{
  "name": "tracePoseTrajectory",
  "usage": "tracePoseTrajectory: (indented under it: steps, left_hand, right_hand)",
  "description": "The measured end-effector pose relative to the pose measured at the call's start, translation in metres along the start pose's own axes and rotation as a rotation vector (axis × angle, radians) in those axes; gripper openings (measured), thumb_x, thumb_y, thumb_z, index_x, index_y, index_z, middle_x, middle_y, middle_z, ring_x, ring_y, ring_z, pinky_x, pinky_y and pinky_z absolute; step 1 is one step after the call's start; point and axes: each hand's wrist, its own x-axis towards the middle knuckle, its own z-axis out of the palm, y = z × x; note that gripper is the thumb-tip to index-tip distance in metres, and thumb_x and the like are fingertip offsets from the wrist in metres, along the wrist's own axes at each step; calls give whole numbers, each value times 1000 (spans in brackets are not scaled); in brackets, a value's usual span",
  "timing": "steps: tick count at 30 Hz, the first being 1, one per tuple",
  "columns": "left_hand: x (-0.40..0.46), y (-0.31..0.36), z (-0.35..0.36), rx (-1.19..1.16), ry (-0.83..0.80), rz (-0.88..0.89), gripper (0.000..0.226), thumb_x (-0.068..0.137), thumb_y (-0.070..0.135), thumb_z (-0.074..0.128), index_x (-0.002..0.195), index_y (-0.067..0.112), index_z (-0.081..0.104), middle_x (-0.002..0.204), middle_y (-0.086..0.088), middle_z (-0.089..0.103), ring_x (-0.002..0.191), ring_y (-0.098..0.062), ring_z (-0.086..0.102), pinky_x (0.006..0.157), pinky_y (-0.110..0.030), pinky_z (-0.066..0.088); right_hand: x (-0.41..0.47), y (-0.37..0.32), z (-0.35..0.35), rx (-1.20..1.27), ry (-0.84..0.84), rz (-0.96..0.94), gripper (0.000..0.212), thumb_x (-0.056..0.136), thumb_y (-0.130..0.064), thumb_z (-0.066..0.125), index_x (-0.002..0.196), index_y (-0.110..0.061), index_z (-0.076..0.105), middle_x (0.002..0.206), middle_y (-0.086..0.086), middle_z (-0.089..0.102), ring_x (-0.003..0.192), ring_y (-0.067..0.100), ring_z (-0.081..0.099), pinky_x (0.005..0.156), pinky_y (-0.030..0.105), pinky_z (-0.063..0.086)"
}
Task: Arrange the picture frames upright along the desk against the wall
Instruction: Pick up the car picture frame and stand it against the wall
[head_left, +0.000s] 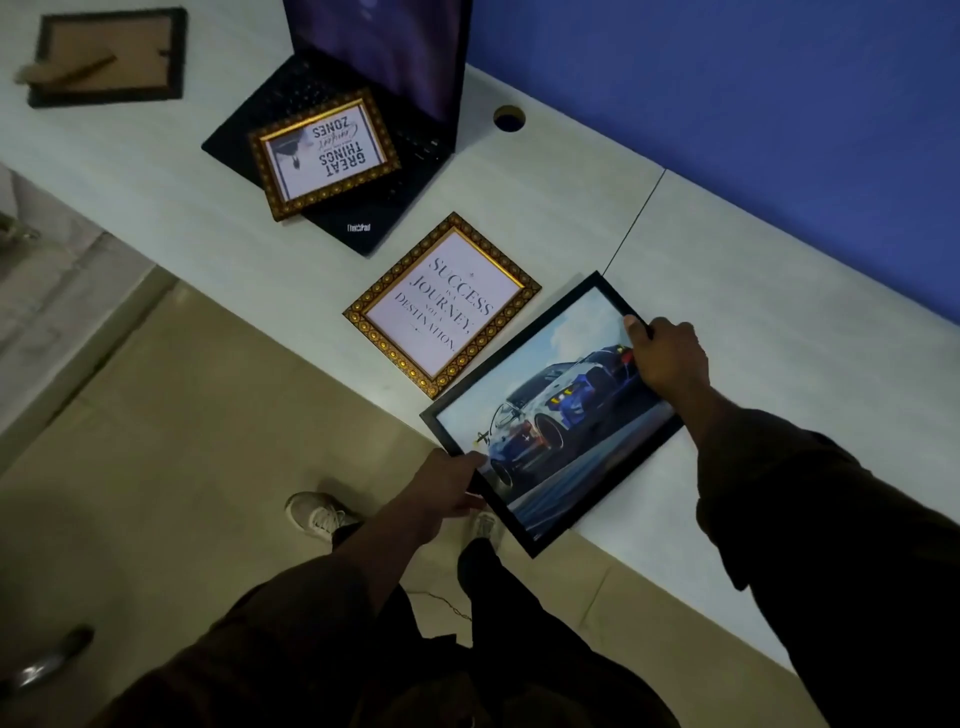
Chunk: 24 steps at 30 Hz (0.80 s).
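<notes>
A: At the far left of the desk (156, 156), what lies there?

B: A black frame (106, 57) face down, its brown backing and stand showing. To its right an open laptop (332, 213) sits on the desk, and a gold frame reading "Great things" (324, 153) rests on its keyboard, one corner hanging over the laptop's front edge.

A: And next along?

B: A second gold frame, "Success is a journey" (441, 304), flat on the desk, face up, near the front edge. Just beside it, on the right, is the large black frame with the car picture (550, 410).

A: Who holds that one?

B: Both hands. The left hand (449, 486) grips its near edge, thumb on the glass, fingers beneath, where the frame juts past the desk's front edge. The right hand (667, 356) is closed over the far edge near the upper corner, thumb on the front.

A: Is it upright?

B: No; it faces up, nearly flat. I cannot tell whether it is touching the desk. The blue wall (727, 130) runs behind, well apart from it.
</notes>
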Motion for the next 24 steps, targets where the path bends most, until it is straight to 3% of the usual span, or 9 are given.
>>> tracePoseTrajectory:
  steps: [5, 9, 14, 17, 24]
  left_hand:
    - [-18, 5, -15, 25, 55, 128, 37, 88, 29, 67, 111, 0, 65, 86, -12, 77, 66, -22, 73, 60, -27, 50]
    - [-34, 28, -51, -24, 173, 235, 26, 92, 24, 62, 108, 5, 54, 90, -15, 72, 71, -26, 70, 63, -30, 49]
    - [-55, 59, -125, -95, 347, 375, 17, 92, 24, 65, 93, 14, 51, 93, -17, 68, 65, -23, 66, 51, -26, 48]
    - [-69, 75, -181, -135, 449, 429, 26, 90, 30, 65, 104, 10, 54, 103, -18, 70, 72, -24, 65, 58, -30, 48]
    - [-101, 114, -317, -150, 581, 546, 39, 90, 35, 64, 120, 10, 58, 110, -13, 70, 82, -25, 63, 69, -35, 49]
  right_hand:
    - [-11, -6, -19, 51, 108, -74, 72, 101, -61, 27, 96, -1, 67, 103, 27, 64, 89, 41, 61, 76, 41, 45]
    - [-15, -48, -38, 107, 132, -159, 66, 103, -55, 33, 77, -2, 63, 83, 20, 64, 78, 35, 56, 70, 36, 41]
    - [-21, -140, -52, 177, 147, -305, 64, 104, -50, 36, 75, 1, 62, 70, 9, 57, 73, 31, 52, 67, 35, 35]
    - [-28, -199, -53, 180, 146, -419, 60, 104, -48, 38, 73, 0, 59, 65, 5, 53, 70, 28, 51, 65, 33, 31]
    - [-52, -334, -45, 151, 154, -579, 51, 104, -48, 40, 81, -8, 62, 80, 11, 60, 78, 31, 56, 68, 33, 36]
